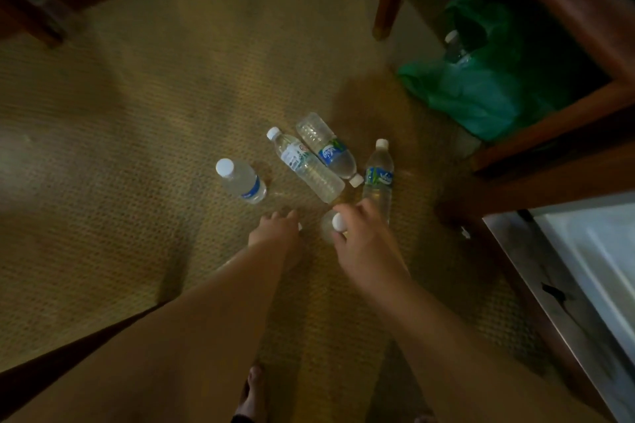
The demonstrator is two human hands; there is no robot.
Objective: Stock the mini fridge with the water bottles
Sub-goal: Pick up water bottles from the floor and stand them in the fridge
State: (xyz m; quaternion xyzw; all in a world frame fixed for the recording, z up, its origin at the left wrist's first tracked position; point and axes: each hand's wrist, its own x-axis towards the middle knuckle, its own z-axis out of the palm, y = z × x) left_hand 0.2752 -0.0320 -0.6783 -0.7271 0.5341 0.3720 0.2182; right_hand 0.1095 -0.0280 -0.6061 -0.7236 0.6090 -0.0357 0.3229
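Right hand (pixel 364 237) is curled around an upright bottle (pixel 332 227) by its cap; left hand (pixel 276 233), beside that bottle, is spread empty. Grip should be taken lower.

fridge (pixel 591 271) cut off, bagged bottle (pixel 455 45) blurred

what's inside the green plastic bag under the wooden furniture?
One more water bottle pokes out of the green bag, white cap and clear shoulder showing. The rest of the bag's inside is hidden by its folds and the shadow, so any further bottles cannot be told.
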